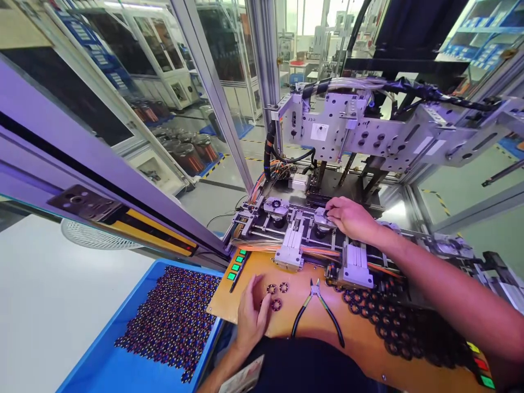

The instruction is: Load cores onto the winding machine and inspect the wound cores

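Note:
My right hand (347, 218) reaches to a metal fixture (322, 219) on the machine's rail, fingertips bent together at its top. Whatever they pinch is too small and covered to make out. Over the orange-brown work board (301, 273), my left hand (251, 314) rests with thumb and fingers apart. Beside its fingers lie several small dark ring-shaped parts (284, 287) with copper-coloured insides; one is partly hidden by the thumb. Another fixture (277, 207) to the left has a dark ring-like piece on top.
Cutting pliers (315, 292) lie with handles spread toward me. Many dark rings (368, 308) cover the board's right side under my forearm. A blue tray (98, 355) at left holds rows of similar parts. Green buttons (234, 267) line the board's left; a metal frame post (213, 71) rises beyond.

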`<state>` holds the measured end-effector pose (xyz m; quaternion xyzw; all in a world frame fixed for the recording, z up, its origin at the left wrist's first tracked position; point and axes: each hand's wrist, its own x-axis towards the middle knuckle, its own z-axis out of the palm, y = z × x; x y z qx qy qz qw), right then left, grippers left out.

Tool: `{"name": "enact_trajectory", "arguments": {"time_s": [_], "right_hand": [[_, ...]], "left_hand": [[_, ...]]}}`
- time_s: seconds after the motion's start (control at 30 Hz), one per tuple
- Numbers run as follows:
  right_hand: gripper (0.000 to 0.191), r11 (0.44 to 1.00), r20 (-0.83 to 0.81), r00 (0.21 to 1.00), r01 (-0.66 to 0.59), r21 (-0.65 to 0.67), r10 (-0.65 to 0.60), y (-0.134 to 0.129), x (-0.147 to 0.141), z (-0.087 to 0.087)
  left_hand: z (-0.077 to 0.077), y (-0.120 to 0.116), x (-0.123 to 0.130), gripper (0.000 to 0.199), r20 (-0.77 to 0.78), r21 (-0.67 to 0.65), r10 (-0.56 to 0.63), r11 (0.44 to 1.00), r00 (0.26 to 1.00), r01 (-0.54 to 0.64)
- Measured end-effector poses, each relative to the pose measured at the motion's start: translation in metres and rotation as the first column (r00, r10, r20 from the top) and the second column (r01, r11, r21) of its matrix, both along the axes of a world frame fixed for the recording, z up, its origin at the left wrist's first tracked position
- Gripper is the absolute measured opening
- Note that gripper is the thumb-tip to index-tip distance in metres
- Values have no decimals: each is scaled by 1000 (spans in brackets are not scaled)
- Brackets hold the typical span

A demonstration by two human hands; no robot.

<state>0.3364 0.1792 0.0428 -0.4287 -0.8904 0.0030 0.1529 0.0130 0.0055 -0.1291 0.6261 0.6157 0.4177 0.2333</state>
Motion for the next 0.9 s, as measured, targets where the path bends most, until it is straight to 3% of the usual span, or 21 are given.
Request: {"name": "enact_trajectory", "arguments": {"time_s": [0.27,0.8,0.9], "right_hand": [[10,997,27,998,46,62,-48,-5,-1,-5],[7,993,89,990,104,57,-109,-17,-6,-2],[29,995,102,991,84,47,-89,-31,-1,-3]], "left_hand": [[2,1,0,50,5,-27,3,1000,1000,-3],[2,4,-1,46,-34,24,-7,1000,999,8],[3,4,-1,44,-38,41,6,999,999,-5]]}}
